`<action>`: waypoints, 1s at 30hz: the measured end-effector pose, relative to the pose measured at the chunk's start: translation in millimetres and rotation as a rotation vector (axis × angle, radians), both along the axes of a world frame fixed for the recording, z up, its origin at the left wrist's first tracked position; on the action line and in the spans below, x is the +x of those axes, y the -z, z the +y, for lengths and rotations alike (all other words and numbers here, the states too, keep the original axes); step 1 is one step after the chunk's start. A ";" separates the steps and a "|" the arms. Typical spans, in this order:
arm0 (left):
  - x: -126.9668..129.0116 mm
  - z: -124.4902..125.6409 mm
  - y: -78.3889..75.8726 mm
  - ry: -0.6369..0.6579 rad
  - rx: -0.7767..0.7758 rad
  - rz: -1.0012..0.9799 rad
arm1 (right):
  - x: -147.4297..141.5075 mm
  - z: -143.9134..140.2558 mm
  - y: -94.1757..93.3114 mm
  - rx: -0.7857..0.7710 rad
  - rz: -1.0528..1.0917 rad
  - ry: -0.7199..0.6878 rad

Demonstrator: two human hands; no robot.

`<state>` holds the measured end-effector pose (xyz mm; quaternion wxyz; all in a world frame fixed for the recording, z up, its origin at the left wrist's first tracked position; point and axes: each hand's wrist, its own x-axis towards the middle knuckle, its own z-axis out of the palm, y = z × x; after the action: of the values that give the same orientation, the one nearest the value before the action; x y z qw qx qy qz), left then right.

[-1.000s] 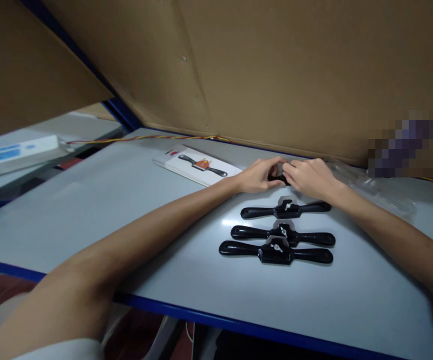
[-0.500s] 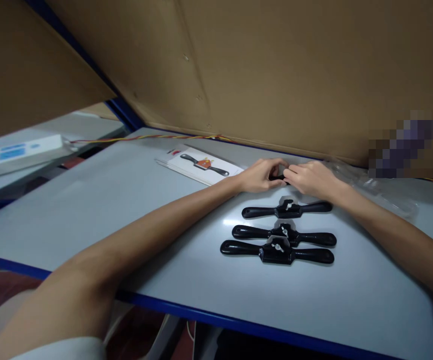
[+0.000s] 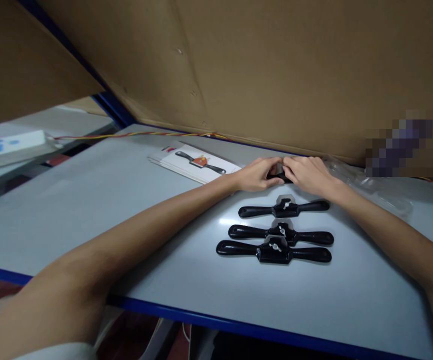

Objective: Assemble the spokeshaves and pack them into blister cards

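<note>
Near the back of the table, my left hand [image 3: 258, 175] is closed around the handle side of a black spokeshave [image 3: 287, 178], mostly hidden by my fingers. My right hand [image 3: 308, 174] meets it from the other side, fingers curled over the tool's middle and right part. Closer to me, three more black spokeshaves lie in a column, handles pointing left and right: a far one [image 3: 286, 208], a middle one [image 3: 282, 233] and a near one [image 3: 274, 253]. Each has a silvery blade and wing nut at its centre. The middle and near ones almost touch.
Flat printed cards [image 3: 197, 161] with a spokeshave picture lie left of my hands. Clear plastic packaging [image 3: 374, 190] rests at the right. A cardboard wall [image 3: 261, 75] closes off the back, with a twisted cable [image 3: 156, 133] along it. A power strip [image 3: 13, 145] sits far left.
My right hand's fingers have shifted slightly on the held spokeshave, showing more of its middle. The whole view has moved a little; the three lying spokeshaves stay put.
</note>
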<state>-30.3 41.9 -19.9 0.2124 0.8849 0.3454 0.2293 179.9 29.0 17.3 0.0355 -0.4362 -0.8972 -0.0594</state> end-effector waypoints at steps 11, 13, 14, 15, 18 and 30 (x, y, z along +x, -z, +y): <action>-0.9 4.1 6.1 0.094 0.000 0.034 | 6.6 22.7 33.8 -0.112 0.729 -0.049; -1.0 4.3 4.9 0.105 0.000 0.040 | 5.8 22.9 34.6 -0.098 0.746 -0.068; -0.9 4.4 4.2 0.110 -0.002 0.048 | 5.7 23.0 35.1 -0.092 0.751 -0.078; -0.6 4.4 3.4 0.116 -0.004 0.056 | 5.9 23.1 35.7 -0.089 0.752 -0.089; 0.6 3.8 1.2 0.134 -0.008 0.078 | 8.6 23.4 37.8 -0.088 0.750 -0.123; 1.8 -4.3 -1.3 0.118 0.065 0.177 | 30.2 -2.4 9.2 -0.156 0.604 0.043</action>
<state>-28.5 37.7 -18.6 0.1653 0.9268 0.3027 0.1484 210.1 26.6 8.2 0.2656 -0.4543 -0.8386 0.1410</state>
